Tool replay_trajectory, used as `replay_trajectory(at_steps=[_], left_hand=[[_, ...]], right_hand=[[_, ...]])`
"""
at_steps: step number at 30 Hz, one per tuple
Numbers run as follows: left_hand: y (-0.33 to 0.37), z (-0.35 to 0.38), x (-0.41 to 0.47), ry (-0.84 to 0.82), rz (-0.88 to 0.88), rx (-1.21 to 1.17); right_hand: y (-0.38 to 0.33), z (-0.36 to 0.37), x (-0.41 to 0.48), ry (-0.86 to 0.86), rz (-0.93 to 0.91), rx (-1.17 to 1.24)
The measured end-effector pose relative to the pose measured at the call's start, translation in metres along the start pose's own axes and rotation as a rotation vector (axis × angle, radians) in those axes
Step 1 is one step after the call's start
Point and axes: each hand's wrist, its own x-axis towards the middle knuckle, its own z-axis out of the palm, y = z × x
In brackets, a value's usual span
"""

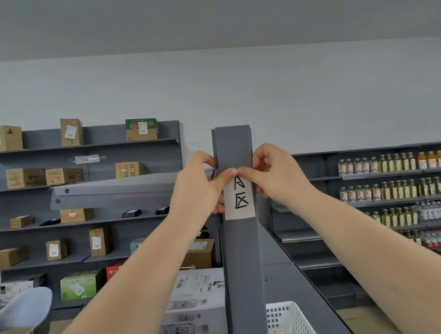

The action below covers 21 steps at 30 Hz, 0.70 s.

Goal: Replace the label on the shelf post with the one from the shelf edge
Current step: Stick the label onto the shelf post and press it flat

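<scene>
The white label (238, 198) sits flat on the front face of the grey shelf post (244, 261), its long axis running straight up and down with the post — two handwritten characters stacked, the lower edge free below the hands. Both thumbs meet at its top edge: the left hand (198, 189) from the left, the right hand (275, 174) from the right, each with fingers curled round its side of the post and its thumb tip pressed on the paper. Neither hand is nearer; they mirror each other. Whether they are smoothing or peeling, I cannot tell — either way, the move likely runs down the long axis. A white basket (294, 324) sits low beside the post.
</scene>
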Motion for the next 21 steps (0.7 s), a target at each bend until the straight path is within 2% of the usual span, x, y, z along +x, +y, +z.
replay_trajectory(at_steps=[4,9,15,21], left_hand=[[0.0,-0.003,0.0,-0.047,0.01,-0.006],[-0.024,0.004,-0.025,-0.02,0.047,-0.003],[-0.053,0.009,-0.046,-0.094,0.117,0.043],[-0.043,0.002,-0.042,-0.149,0.135,0.137]], right_hand=[[0.001,-0.006,0.001,-0.069,0.066,0.089],[0.021,-0.007,-0.021,-0.119,0.137,0.138],[0.043,0.002,-0.055,-0.193,0.211,0.128],[0.032,0.001,-0.053,-0.191,0.15,-0.015]])
